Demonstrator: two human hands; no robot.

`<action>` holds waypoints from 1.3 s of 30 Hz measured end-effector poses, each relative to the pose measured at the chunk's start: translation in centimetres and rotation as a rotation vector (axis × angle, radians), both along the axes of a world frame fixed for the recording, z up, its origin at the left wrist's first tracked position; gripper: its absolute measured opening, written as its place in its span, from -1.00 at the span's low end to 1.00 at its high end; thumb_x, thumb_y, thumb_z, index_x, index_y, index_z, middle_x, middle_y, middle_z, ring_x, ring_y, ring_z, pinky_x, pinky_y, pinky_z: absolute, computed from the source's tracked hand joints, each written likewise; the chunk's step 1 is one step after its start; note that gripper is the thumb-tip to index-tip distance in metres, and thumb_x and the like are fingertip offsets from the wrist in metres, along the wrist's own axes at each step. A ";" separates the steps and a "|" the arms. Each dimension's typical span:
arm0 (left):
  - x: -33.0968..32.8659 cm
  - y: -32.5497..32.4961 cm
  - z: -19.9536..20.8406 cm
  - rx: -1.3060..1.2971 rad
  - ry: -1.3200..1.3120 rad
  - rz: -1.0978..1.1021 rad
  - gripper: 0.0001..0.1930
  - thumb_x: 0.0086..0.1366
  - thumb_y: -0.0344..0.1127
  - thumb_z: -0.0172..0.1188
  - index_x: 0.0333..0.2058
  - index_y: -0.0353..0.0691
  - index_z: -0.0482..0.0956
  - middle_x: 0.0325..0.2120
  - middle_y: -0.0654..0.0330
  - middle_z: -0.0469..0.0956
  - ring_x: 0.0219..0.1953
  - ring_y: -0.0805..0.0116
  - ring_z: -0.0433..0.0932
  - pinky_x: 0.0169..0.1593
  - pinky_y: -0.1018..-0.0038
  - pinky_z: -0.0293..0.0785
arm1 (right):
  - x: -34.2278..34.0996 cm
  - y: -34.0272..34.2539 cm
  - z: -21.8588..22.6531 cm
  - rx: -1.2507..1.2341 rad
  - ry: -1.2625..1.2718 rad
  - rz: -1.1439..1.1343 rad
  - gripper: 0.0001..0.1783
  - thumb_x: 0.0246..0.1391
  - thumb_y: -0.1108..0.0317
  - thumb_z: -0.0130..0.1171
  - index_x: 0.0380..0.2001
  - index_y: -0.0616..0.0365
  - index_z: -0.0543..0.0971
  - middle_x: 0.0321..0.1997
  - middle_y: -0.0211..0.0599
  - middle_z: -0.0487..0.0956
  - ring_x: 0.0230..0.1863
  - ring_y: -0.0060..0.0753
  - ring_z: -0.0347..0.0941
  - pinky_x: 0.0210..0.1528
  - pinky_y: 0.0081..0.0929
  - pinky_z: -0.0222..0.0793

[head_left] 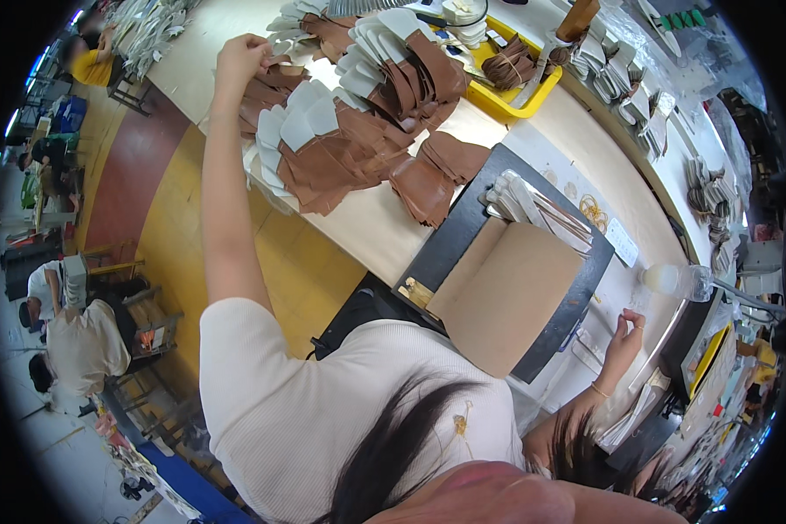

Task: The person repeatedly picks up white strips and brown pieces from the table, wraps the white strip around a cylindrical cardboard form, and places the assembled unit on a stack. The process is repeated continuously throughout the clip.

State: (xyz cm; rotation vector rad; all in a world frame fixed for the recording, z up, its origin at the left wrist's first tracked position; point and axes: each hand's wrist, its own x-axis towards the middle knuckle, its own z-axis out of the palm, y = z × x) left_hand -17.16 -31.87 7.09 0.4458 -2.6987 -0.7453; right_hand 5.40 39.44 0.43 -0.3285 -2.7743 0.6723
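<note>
beside the black board [441, 244] the right hand [624, 336] has curled fingers, and farther, over the worktop [358, 234], the left hand [241, 59], also curled, grip of both i cannot tell, is at the brown pieces [272, 86], probably light, soft, best pinched at one edge

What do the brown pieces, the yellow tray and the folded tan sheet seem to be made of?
The brown pieces look like leather or imitation leather, smooth with a slight sheen; I can't tell which. The yellow tray is probably plastic: evenly coloured, with a rounded, moulded-looking rim. The folded tan sheet could be card or thick paper, being plain, matt and creased straight.
</note>
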 end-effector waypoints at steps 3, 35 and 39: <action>-5.4 -4.6 -4.3 -0.347 0.065 0.003 -0.77 0.07 -0.30 0.15 -0.30 -0.28 0.59 -0.42 -0.02 0.59 -0.31 0.06 0.57 -0.18 0.29 0.48 | 0.3 -1.6 2.4 -0.003 0.059 -0.044 -0.94 0.07 0.56 0.03 -0.35 0.28 0.42 -0.34 -0.14 0.54 -0.25 -0.17 0.46 -0.10 -0.39 0.31; -16.1 -5.9 -10.1 -0.095 0.043 -0.552 -0.59 -0.08 -0.59 0.17 -0.15 -0.28 0.45 -0.16 0.13 0.48 -0.15 0.25 0.46 -0.11 0.44 0.42 | 2.9 -5.1 3.0 -0.126 0.087 -0.092 -0.97 0.12 0.53 0.01 -0.35 0.25 0.41 -0.41 -0.27 0.49 -0.33 -0.40 0.45 -0.38 -0.56 0.28; -17.3 -5.5 -11.0 0.588 -0.046 -0.616 -0.50 -0.07 -0.62 0.15 -0.06 -0.26 0.40 -0.10 0.14 0.46 -0.11 0.25 0.43 -0.04 0.45 0.38 | 3.8 -4.6 3.0 -0.138 0.043 -0.159 -0.97 0.12 0.53 0.01 -0.34 0.25 0.40 -0.41 -0.27 0.49 -0.33 -0.41 0.44 -0.37 -0.56 0.29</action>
